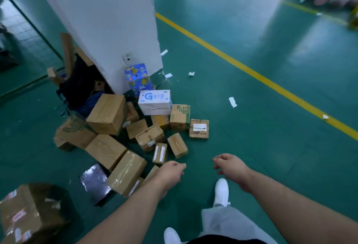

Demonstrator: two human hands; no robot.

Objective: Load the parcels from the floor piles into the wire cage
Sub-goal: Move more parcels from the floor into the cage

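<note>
**Both hands held empty above the floor pile**

The fingers (pixel 181 166) of the left hand (pixel 171 173) are loosely curled and nothing is held in them. The fingers (pixel 218 160) of the right hand (pixel 230 168) are likewise loosely curled and empty. Both hands are stretched forward side by side, apart from each other, with bare forearms. The left hand is seen just above the near edge of the pile (pixel 124 137); the right hand is seen over bare floor (pixel 271 147). A white shoe (pixel 221 191) is seen below the right hand.

The parcels, mostly brown taped boxes, are heaped on the green floor at the foot of a white pillar (pixel 108 21). A white box (pixel 155 101) printed with a blue G is set at the far side of the heap, and a blue box (pixel 136 77) is leaned against the pillar behind it. A labelled box (pixel 199 128) is placed at the heap's right edge. A silver bag (pixel 95 180) is laid at the near left corner. A large box (pixel 29 214) is set apart at the lower left. A dark bag (pixel 77 86) and cardboard sheets are propped left of the pillar.

Wire mesh (pixel 21 25) is visible at the far left, blurred; whether it belongs to the cage cannot be told. Paper scraps (pixel 232 102) are scattered beside a yellow line (pixel 251 73).
</note>
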